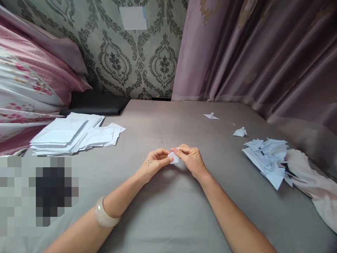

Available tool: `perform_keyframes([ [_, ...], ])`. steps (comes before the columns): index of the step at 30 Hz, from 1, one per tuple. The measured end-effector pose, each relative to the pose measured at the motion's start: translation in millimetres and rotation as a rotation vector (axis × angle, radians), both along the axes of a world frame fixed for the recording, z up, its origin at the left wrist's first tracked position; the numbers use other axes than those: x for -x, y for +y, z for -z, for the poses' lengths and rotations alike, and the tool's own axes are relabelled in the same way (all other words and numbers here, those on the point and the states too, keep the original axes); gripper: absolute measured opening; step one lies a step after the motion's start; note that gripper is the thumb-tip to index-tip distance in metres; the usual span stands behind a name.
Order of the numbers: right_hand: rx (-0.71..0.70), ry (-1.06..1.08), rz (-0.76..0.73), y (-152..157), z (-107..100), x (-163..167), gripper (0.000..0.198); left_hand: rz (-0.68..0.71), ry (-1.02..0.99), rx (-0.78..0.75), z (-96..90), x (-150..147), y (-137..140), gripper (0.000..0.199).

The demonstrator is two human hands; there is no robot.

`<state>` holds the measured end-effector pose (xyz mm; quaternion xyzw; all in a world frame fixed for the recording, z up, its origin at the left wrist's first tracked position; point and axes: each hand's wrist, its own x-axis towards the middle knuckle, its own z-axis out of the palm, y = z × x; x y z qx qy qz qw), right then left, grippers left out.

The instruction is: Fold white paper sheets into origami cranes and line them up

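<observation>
And here on the far left, floral cloth (23, 75) hangs in folds, pink and white, filling the upper left of the frame. Just below it, a stack of white paper (61, 131) lies at the left, its sheets fanned unevenly, and smaller paper pieces (104, 135) spread out from its right side. Behind the stack sits a flat black item (98, 102), up against the patterned wall (116, 63), and high at top centre-left there's a white sheet (133, 18) on that wall.

Into the middle now! A pale bangle (101, 213) rings the left forearm, lower left of centre, and beyond it the left hand (156, 161) has thumb and fingers pinching a small folded paper (173, 157), dead centre, held just above the grey cover (168, 225). On the paper's other side, the right hand (191, 160) pinches its upper right edge, thumb on the near face, fingers curled behind. The hands are close; whether their fingertips touch, I can't tell.

Over to the right: one pointed folded piece (210, 116) lies upper right of centre, below the purple curtain (223, 52). Further right, a second folded piece (240, 132), then a jumbled heap of folded papers (268, 158), right up beside a pale pink cloth (313, 184) at the right edge.
</observation>
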<state>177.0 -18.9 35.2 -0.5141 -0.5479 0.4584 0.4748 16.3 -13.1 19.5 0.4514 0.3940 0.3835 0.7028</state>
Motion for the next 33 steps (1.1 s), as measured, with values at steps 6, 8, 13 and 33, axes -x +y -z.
perform_keyframes([
  [6,0.146,0.047,-0.035,0.0,-2.0,0.5,0.041,-0.112,0.109,-0.036,0.0,-0.1,1.3,0.023],
  [8,0.191,0.063,-0.035,0.2,-1.2,2.0,0.040,-0.190,0.089,-0.001,2.6,2.5,4.6,0.024],
  [13,0.177,0.038,-0.052,4.2,13.4,2.5,0.029,-0.211,0.261,-0.041,8.1,8.1,10.8,0.029],
  [33,-0.078,-0.585,0.007,14.7,40.4,-3.7,0.013,-0.076,0.845,-0.586,20.2,14.6,27.2,0.015],
])
